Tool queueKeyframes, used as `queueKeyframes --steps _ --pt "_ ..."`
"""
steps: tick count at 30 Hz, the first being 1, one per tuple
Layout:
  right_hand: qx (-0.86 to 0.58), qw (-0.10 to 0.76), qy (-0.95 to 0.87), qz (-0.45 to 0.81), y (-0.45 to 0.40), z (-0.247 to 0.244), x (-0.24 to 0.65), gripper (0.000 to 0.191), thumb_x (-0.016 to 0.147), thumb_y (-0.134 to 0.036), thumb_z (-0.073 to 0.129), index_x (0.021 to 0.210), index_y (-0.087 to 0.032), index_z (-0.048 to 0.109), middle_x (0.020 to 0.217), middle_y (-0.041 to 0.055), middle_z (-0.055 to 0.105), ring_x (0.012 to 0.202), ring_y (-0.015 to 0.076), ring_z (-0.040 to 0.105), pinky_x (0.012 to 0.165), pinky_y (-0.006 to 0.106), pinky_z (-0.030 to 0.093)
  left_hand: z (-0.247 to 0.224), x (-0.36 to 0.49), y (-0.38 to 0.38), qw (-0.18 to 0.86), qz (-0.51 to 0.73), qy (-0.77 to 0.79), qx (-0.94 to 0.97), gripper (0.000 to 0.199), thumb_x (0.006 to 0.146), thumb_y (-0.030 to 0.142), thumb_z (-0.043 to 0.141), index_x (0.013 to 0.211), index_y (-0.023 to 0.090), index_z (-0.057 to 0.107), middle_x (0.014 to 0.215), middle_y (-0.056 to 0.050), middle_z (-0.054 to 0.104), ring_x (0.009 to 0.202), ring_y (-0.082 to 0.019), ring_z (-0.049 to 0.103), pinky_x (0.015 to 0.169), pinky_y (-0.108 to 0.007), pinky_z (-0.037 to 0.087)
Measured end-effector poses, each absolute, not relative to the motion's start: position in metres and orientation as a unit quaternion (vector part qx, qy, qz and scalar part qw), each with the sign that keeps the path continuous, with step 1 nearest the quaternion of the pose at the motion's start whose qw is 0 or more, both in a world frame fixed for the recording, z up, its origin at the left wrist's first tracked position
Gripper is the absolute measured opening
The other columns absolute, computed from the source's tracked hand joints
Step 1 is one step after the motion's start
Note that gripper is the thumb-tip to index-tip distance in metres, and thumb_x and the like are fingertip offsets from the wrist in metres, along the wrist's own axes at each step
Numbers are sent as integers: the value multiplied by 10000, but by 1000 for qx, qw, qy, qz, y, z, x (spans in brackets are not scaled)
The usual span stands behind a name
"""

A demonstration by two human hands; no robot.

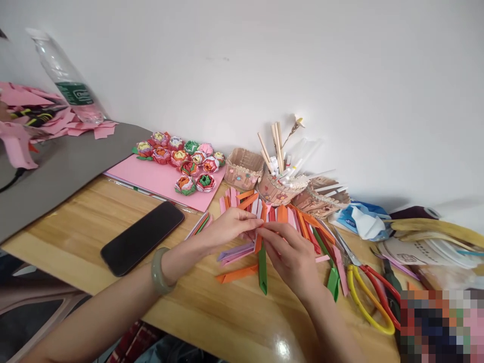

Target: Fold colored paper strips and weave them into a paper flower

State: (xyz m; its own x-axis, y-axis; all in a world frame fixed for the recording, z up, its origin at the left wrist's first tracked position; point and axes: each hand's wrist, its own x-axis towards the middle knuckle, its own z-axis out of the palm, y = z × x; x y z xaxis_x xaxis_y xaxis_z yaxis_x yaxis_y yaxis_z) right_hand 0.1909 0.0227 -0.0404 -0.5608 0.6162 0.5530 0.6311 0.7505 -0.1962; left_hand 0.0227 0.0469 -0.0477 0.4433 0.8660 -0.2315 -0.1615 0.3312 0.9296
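My left hand (235, 225), with a ring and a green bangle (162, 270) on the wrist, meets my right hand (289, 252) over the wooden table. The fingertips of both hands pinch a small orange paper strip (258, 244) between them; its upper part is hidden by the fingers. Folded paper strips in orange, pink, red and white lie just behind the hands. A green strip (262, 269) points toward me below the fingertips, and a lone orange strip (237, 274) rests beside it. Purple strips (236, 253) are near my left hand.
A black phone (142, 238) lies left. Folded paper flowers (185, 162) sit on pink paper (130, 174). Behind the strips are woven baskets (244, 169) with sticks. Scissors (372, 297), a tissue pack (359, 219) and a paper cup (427, 252) are right; a bottle (70, 83) stands back left.
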Motion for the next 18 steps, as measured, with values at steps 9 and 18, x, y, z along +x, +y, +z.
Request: queueKeyframes --steps 9,18 --pt "-363 320 -874 35 24 -40 187 193 816 -121 469 946 -184 597 918 75 650 819 173 590 696 299 484 -54 22 48 702 350 407 469 248 735 357 583 683 124 648 673 -19 621 642 -102 557 656 -237 460" --pt "-424 356 -824 120 25 -49 184 85 789 -131 507 846 -173 554 822 49 635 747 159 586 654 277 478 -49 24 46 696 347 428 461 166 698 284 629 691 120 654 673 -5 624 639 -95 562 671 -236 465"
